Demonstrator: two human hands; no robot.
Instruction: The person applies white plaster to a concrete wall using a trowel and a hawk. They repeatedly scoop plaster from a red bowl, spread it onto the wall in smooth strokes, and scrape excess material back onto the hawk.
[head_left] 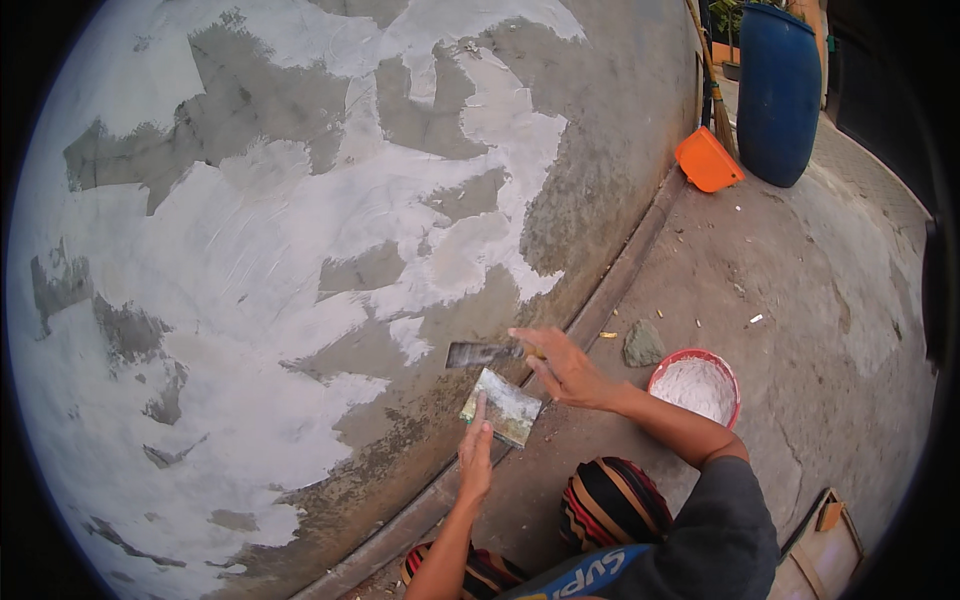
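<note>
My left hand (475, 462) grips a thin rectangular board (510, 410) smeared with pale paste, the index finger lying along its face. In my right hand (570, 372) is a putty knife (472, 354), held by its handle with the blade pointing left toward the wall. The blade sits just above the board's upper edge; whether it touches the wall I cannot tell. White filler coats much of the grey wall (440, 315) in uneven patches, with bare cement between them. A round red tub (738, 396) of white paste (693, 390) stands right of my right forearm.
A grey stone (644, 343) lies beside the tub. Farther off are an orange dustpan (709, 160), a broom (720, 118) and a tall blue barrel (777, 95). A low ledge (625, 265) runs along the wall's foot. A wooden frame-like object (822, 550) is at lower right.
</note>
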